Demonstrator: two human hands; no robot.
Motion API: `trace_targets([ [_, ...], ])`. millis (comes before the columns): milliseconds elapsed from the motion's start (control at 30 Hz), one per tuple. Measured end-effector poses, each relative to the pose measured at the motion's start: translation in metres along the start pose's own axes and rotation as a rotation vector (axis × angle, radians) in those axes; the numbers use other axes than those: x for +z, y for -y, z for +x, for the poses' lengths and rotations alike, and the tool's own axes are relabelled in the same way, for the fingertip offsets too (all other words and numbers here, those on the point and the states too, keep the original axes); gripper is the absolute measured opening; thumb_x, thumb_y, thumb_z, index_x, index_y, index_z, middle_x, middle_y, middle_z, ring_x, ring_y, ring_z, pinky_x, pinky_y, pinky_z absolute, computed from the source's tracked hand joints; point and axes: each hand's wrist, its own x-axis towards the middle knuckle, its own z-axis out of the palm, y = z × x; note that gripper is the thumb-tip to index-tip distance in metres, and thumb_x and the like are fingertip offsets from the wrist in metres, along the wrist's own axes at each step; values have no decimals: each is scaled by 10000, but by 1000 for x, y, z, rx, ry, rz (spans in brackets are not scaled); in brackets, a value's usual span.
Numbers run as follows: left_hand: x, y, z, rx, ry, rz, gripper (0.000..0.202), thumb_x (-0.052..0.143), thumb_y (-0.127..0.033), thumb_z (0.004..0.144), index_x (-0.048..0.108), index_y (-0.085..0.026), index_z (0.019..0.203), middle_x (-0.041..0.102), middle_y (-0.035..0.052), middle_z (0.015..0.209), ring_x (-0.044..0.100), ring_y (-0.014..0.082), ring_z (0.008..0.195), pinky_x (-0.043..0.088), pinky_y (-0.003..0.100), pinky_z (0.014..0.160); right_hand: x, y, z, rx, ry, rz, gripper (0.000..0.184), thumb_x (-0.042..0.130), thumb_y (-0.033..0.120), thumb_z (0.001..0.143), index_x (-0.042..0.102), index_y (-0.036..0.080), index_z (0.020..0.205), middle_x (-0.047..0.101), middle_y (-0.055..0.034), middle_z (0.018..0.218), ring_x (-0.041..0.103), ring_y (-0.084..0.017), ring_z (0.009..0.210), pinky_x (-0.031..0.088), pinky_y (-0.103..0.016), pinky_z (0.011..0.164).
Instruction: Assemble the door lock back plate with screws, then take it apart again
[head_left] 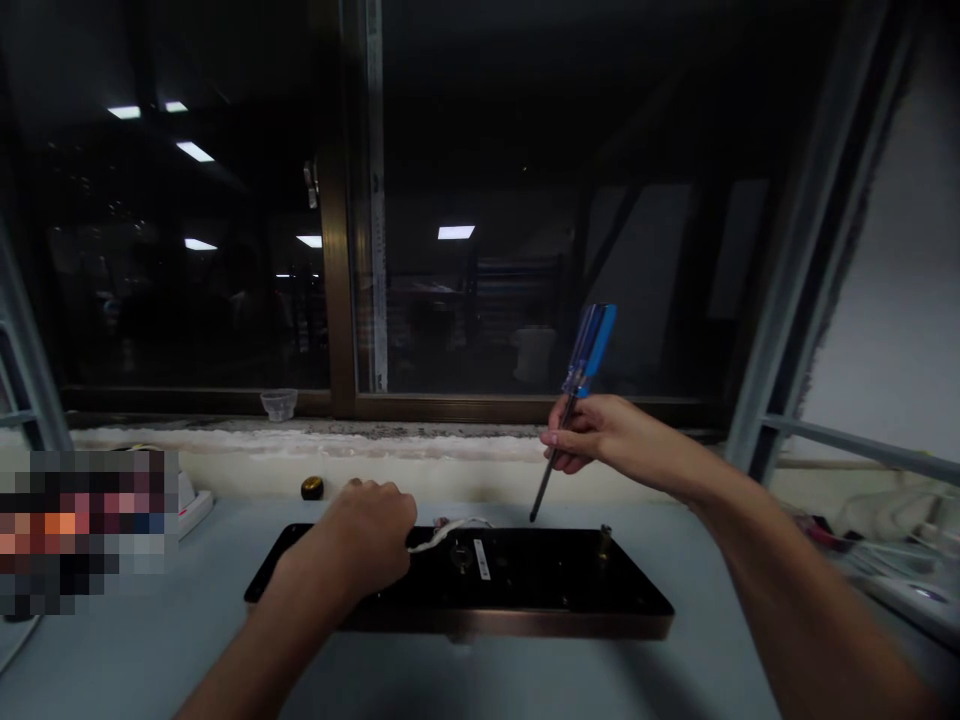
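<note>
A black rectangular panel (525, 585) with a bronze edge lies flat on the pale table before me. My left hand (367, 535) rests closed on its left part, fingers curled by a white cable (450, 530) that comes off the panel. What the fingers hold is hidden. My right hand (589, 435) hovers above the panel's far edge, pinching a screwdriver (574, 395) with a clear blue handle. Its shaft slants down to the left, tip just above the table behind the panel. A small brass post (604, 540) stands upright on the panel's right part.
A dark window with a brown frame (337, 300) rises behind the table above a rough white sill (300, 445). A small clear cup (278, 404) sits on the ledge. A dark round knob (312, 487) lies near the sill. Cables and clutter (862, 545) crowd the right side.
</note>
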Motion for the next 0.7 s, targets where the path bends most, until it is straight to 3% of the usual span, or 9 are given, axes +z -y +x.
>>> trace_targets([
  [133,2,-34,8,68,-76,58,324,398,-24,628,651,-102,815,652,146,836,591,266,835,430,392,775,-5,-2,-1,12,19,38,354,665,447,664,475,155,726,621,-47,669,627,-167,638,527,-262,576],
  [300,19,-69,42,101,-155,-321,288,404,-123,744,657,-141,879,660,112,934,583,257,901,427,366,801,-6,-8,-2,41,34,73,384,697,449,619,476,151,720,609,-38,658,620,-162,603,528,-276,564],
  [500,41,-72,73,-26,-123,-462,235,476,-270,760,680,-242,874,681,42,912,586,232,913,417,318,799,-5,-9,-2,49,24,114,397,699,460,614,473,154,731,602,-24,647,615,-155,596,527,-276,565],
  [700,54,-67,81,-184,-56,-530,348,508,-504,706,684,-208,755,680,61,775,613,236,786,432,284,654,-5,-4,-1,60,34,123,425,736,454,572,479,148,717,607,-32,670,613,-151,603,528,-269,573],
])
